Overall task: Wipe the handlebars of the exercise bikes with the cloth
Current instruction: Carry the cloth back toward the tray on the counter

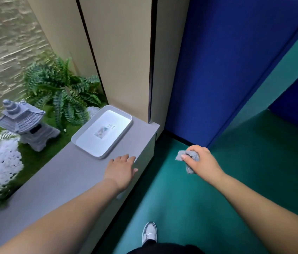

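I am holding the cloth [187, 156], a small grey rag, bunched up in my right hand [202, 162], with my fingers and thumb curling round it so that only its crumpled ends are showing to the left of and below my fist. The cloth is hanging in the air above the green floor [236, 180], well clear of the ledge [62, 176] and just in front of the corner where the blue wall [227, 61] is meeting the floor.

My left hand [121, 171] is reaching out flat over the grey ledge, its fingers lying straight and loosely spread, gripping nothing. Its fingertips are pointing toward the near corner of the white tray [87, 142], which is sitting on the ledge just beyond them; I cannot tell whether my palm is touching the ledge or hovering over it. My 2 hands are apart, with the edge of the ledge running between them.

The tray is carrying a small label or card in its middle, too blurred to read. Behind the ledge, a grey stone lantern [25, 123] is standing among white pebbles [3, 162] and green moss, with a fern [62, 92] growing beside it. Beige panels [122, 52] are rising behind the tray. 1 white shoe [149, 232] is showing on the floor at the bottom
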